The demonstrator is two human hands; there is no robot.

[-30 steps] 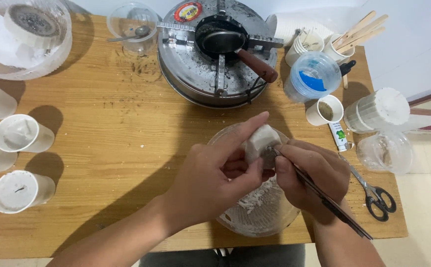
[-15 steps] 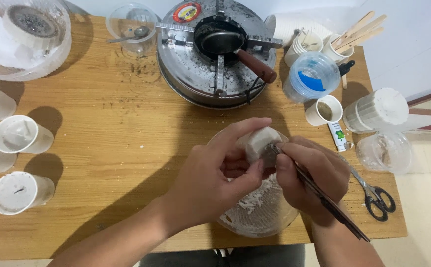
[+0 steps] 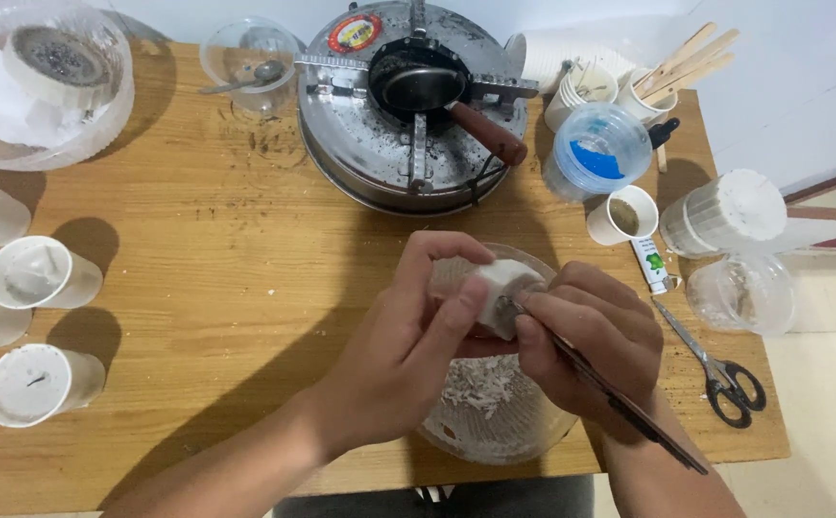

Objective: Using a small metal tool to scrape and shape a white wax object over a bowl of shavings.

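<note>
Head view, frame centre: left hand (image 3: 394, 355), index finger now curled, grips white wax block (image 3: 497, 284); right hand (image 3: 586, 345) grips metal tool (image 3: 620, 403), scraping over bowl (image 3: 495, 432).

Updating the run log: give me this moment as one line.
left hand: holds white wax block | right hand: thin metal tool, tip on block | below: clear bowl with white shavings
</note>
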